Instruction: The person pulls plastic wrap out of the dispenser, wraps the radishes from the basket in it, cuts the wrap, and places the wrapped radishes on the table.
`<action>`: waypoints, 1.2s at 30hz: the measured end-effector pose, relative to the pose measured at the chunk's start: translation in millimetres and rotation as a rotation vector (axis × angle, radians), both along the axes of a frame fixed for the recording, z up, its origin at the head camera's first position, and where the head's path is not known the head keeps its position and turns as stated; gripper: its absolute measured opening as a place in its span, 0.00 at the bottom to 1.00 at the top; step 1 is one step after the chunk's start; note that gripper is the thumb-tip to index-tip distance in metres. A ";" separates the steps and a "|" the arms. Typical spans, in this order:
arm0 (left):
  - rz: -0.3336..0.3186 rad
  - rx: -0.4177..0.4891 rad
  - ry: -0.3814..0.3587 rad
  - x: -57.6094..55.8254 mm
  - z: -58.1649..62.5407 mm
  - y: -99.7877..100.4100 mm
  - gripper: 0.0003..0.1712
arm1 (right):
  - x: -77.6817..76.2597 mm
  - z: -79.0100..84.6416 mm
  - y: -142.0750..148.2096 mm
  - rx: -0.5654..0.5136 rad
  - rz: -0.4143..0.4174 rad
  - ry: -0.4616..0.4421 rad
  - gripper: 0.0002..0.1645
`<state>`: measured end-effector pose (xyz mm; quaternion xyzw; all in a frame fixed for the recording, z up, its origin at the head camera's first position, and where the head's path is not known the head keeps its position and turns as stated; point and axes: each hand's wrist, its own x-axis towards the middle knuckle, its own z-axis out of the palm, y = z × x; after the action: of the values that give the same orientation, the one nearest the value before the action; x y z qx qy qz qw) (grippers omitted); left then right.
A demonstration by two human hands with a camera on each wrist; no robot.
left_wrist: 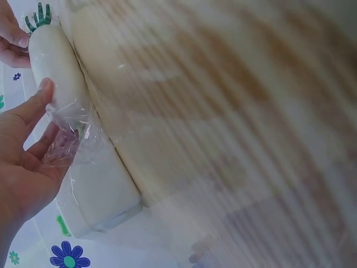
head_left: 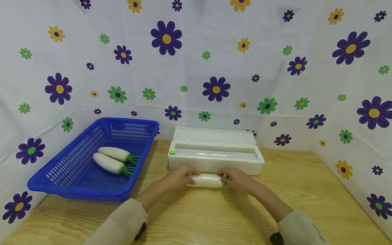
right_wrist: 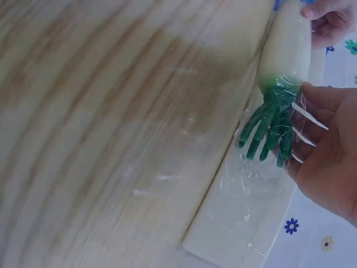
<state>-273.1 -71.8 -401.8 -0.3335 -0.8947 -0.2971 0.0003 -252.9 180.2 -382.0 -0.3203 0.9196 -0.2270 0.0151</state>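
A white radish [head_left: 208,180] wrapped in clear plastic film lies crosswise on the table in the head view, glossy under the light. My left hand [head_left: 180,177] grips its tapered end, thumb on the near side. At the leafy end, my right hand [head_left: 237,179] pinches the radish near its green leaves [right_wrist: 270,125]. Crumpled film [left_wrist: 78,128] bunches around the left fingers in the left wrist view. The film also covers the leaves in the right wrist view.
Just behind the radish stands an open white box [head_left: 214,165] with a film roll [head_left: 214,153] inside and its lid raised. On the left, a blue basket [head_left: 76,194] holds two white radishes [head_left: 108,163]. A flowered cloth [head_left: 190,68] hangs behind the wooden table [head_left: 306,190].
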 end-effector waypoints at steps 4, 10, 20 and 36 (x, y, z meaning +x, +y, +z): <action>-0.007 0.016 -0.074 0.0 1.8 -0.3 0.17 | 1.7 3.4 2.8 -0.024 0.006 -0.049 0.13; -0.005 0.008 -0.098 -2.3 0.5 1.5 0.18 | 1.5 3.1 4.7 -0.013 0.012 -0.049 0.14; -0.028 0.015 -0.088 -5.2 -4.0 2.6 0.18 | 2.6 -1.6 5.1 -0.042 -0.017 0.002 0.13; -0.047 -0.045 -0.053 -4.4 0.4 2.5 0.18 | 7.2 -9.4 -12.1 0.056 0.009 0.379 0.14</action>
<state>-277.4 -69.3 -401.5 -0.3462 -0.8929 -0.2855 -0.0377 -245.7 168.1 -391.4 -0.3610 0.9104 -0.1370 -0.1483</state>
